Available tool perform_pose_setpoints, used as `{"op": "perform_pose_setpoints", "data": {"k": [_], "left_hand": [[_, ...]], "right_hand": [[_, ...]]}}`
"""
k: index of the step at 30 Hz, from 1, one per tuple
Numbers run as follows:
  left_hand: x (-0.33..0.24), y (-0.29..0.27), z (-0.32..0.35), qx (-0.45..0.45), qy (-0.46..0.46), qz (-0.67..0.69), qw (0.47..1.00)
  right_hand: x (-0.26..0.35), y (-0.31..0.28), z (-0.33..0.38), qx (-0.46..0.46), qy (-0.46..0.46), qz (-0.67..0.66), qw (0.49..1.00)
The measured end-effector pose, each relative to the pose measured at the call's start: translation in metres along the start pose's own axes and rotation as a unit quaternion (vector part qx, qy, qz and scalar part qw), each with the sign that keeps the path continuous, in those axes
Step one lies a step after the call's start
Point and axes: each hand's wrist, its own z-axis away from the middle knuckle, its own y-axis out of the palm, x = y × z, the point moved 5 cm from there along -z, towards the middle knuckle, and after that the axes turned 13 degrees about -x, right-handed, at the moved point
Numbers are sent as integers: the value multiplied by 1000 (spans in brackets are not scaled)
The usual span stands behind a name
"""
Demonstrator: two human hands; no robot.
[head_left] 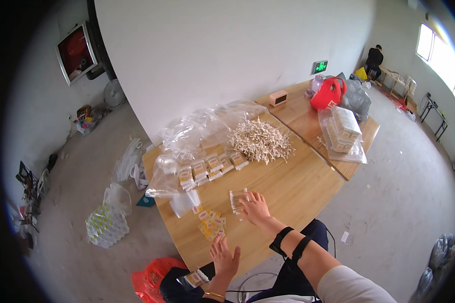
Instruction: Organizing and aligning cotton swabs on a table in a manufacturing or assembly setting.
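My right hand [257, 207] reaches over the wooden table with fingers stretched out flat, its fingertips touching the right end of a neat row of cotton swabs [235, 201]. Nearer the front edge my left hand [224, 256] is open and holds nothing, its fingers just below a scatter of small yellow cards [211, 224]. Clear empty bags [182, 203] lie beside the cards. Farther back stand several filled swab packs [199, 169] with yellow labels. Behind them is a big loose heap of cotton swabs [261, 141].
Crumpled clear plastic [199, 125] covers the table's far left. On the adjoining table are a pink clock [278, 98], a red bag [327, 94] and stacked wrapped packs [345, 129]. A red plastic bag [155, 272] and a swab pack [195, 278] lie by my left forearm. A person [374, 58] is far off.
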Motion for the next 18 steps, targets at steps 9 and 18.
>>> {"op": "perform_pose_setpoints", "data": {"k": [9,18], "left_hand": [[-16,83,-58,92,142,-117,979],[-7,107,-48,111,192,-195,955]], "right_hand": [[-2,-14,20,-47,-40,-46,997],[-32,-29,50,-31,44,-148,988]]}}
